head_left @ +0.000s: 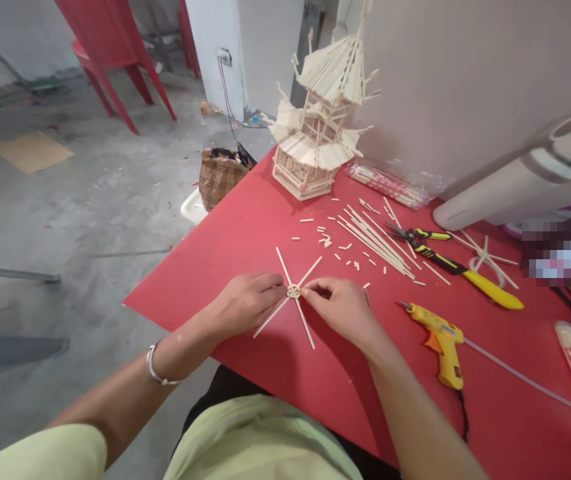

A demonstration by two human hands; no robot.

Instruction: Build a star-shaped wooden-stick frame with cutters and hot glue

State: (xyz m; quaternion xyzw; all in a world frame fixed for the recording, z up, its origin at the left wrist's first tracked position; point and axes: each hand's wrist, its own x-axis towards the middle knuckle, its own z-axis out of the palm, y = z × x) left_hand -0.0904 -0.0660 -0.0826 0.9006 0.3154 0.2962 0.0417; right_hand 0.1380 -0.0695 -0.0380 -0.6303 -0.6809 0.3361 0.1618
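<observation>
A star-shaped frame of thin wooden sticks [306, 325] lies on the red tabletop, its arms spreading from a small ring-like hub. My left hand [248, 301] is closed at the hub's left side, fingers pinched together there. From the right, my right hand [338, 303] pinches at the hub's other edge with thumb and forefinger. The fingertips cover parts of the hub and the sideways arms. Short cut stick pieces [325, 240] are scattered just beyond the hands. A yellow glue gun [442, 340] rests right of my right hand.
Long sticks [375, 240] lie beside yellow-black cutting pliers [415, 243] and a yellow-handled knife [490, 287]. A stick pagoda model [315, 127] stands at the far corner, near bagged sticks [390, 181] and a cardboard tube [510, 180]. A red chair [115, 53] stands beyond the table [190, 280].
</observation>
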